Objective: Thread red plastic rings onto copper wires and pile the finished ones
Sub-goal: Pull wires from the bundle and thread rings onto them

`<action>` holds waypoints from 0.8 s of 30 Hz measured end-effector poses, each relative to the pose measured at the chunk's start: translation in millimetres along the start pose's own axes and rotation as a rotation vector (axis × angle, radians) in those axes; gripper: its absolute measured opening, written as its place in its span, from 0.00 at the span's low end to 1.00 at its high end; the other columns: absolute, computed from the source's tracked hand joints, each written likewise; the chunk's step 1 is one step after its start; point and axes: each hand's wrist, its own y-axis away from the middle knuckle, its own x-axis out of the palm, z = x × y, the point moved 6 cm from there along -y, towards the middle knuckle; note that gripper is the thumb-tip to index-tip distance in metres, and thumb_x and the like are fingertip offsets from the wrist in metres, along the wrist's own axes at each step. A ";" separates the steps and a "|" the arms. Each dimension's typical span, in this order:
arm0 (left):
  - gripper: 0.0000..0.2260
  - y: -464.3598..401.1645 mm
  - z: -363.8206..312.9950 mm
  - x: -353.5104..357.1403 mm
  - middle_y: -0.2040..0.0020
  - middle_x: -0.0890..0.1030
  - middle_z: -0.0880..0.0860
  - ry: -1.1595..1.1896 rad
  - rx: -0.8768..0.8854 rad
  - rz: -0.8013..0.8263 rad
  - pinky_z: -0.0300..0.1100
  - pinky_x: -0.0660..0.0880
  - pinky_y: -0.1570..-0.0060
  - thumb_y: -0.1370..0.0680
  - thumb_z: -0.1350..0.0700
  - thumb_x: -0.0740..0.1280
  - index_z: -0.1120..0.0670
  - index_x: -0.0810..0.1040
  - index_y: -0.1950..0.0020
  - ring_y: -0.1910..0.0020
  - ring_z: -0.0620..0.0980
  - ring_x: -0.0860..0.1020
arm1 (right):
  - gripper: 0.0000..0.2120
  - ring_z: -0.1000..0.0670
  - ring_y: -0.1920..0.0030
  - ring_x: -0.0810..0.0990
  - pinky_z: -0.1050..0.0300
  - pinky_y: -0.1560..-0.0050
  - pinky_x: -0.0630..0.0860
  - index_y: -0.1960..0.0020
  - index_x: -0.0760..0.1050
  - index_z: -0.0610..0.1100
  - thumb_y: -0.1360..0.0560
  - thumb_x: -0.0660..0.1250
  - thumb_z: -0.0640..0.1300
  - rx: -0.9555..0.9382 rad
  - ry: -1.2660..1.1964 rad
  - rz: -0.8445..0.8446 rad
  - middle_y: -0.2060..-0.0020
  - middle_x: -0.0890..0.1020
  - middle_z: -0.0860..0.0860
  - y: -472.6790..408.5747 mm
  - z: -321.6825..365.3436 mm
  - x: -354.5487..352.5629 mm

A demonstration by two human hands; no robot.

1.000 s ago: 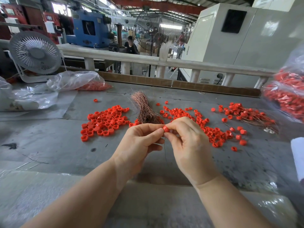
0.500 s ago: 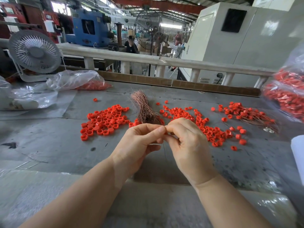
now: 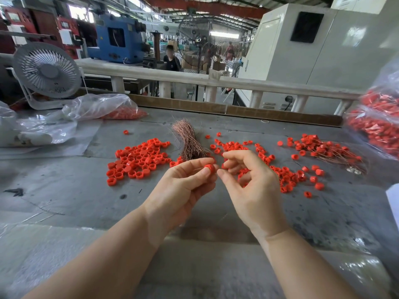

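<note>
**Ana:** Since half a second ago the hands have come apart in the head view: the right hand [image 3: 252, 186] has drawn back a little to the right, so the red ring [image 3: 209, 168] shows again in the left hand [image 3: 183, 186].

**Ben:** How are the fingers?

**Ana:** Left thumb and forefinger are pinched on the ring, held above the table [image 3: 64, 190] just in front of the copper wire bundle [image 3: 190, 143]. The right hand's fingers are loosely curled, thumb tip near the ring; whether they pinch a wire I cannot tell, it is too thin to see.

**Ben:** Advice for the threading?

**Ana:** I'd keep the ring's hole facing the right hand, hold the wire close to its tip so it stays stiff, and steady the wrists against each other.

**Ben:** Counts?

**Ana:** One ring in hand, one wire bundle. Loose rings lie in two spreads, the left heap [image 3: 138, 160] and the middle scatter [image 3: 280, 169]; each is too many to count, dozens at a guess. One finished pile [image 3: 323, 149] lies far right, with wires sticking out. Two bags hold red parts, one at far left [image 3: 103, 106] and one at the right edge [image 3: 380, 121]. One desk fan [image 3: 46, 70] stands far left.
</note>
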 end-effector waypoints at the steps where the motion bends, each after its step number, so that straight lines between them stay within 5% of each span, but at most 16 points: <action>1: 0.09 0.0 0.2 1.4 0.64 0.83 0.53 0.015 -0.001 0.005 0.36 0.79 0.61 0.33 0.64 0.66 0.59 0.79 0.55 0.67 0.43 0.80 | 0.08 0.57 0.62 0.77 0.69 0.59 0.70 0.51 0.78 0.46 0.31 0.69 0.42 -0.004 0.014 -0.002 0.62 0.78 0.56 0.0 0.0 -0.1; 6: 0.09 1.6 0.3 6.1 0.66 0.79 0.54 0.059 0.005 -0.001 0.38 0.79 0.60 0.23 0.70 0.57 0.63 0.76 0.52 0.68 0.45 0.78 | 0.06 0.56 0.62 0.76 0.67 0.60 0.70 0.54 0.78 0.45 0.31 0.69 0.39 -0.041 0.065 0.016 0.63 0.78 0.54 -0.6 1.9 -0.5; 24: 0.08 7.2 -8.3 5.5 0.67 0.81 0.53 -0.219 0.129 -0.027 0.36 0.78 0.64 0.26 0.71 0.61 0.62 0.78 0.55 0.70 0.44 0.78 | 0.06 0.54 0.63 0.75 0.66 0.62 0.70 0.56 0.78 0.43 0.32 0.67 0.36 -0.074 0.099 0.020 0.64 0.77 0.53 0.9 4.2 -1.1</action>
